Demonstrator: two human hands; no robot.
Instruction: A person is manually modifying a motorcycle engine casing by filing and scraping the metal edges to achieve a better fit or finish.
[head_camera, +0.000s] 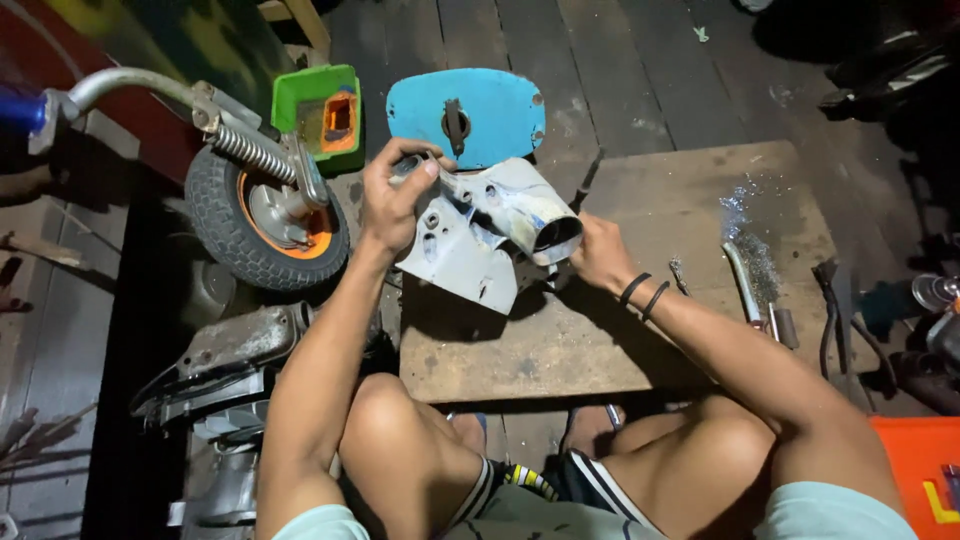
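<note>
**A:** What do the hands hold?

**B:** Both hands are on one thing: a pale grey, worn metal housing (478, 240) with a short round tube opening at its right end. It is held tilted above a flat wooden board (650, 300) that lies on the plank floor and serves as a low desk. The person sits with bare knees drawn up on either side of it.

**A:** How is each grip?

**B:** The left hand (395, 200) is clenched over the upper left edge of the housing, fingers curled on top, thumb underneath. The right hand (600, 255) is grasping the housing from the right, just below the tube opening; its fingers are partly hidden behind the metal. Two dark bands circle the right wrist.

**A:** What lies around it?

**B:** Just behind the housing, on the floor, is a blue oval cover plate (470, 115) with a dark latch in its middle. To its left stands a green plastic box (315, 115) with an orange inside. Further left is a small wheel (265, 225) with a black tyre and an orange rim, fixed to a chrome fork with a coil spring. Below the wheel, beside the left knee, sits a grey engine block (235, 355). On the right part of the board lie a slim metal rod (742, 285) and a patch of glittering filings. An orange box (920, 470) shows at the lower right corner.
</note>
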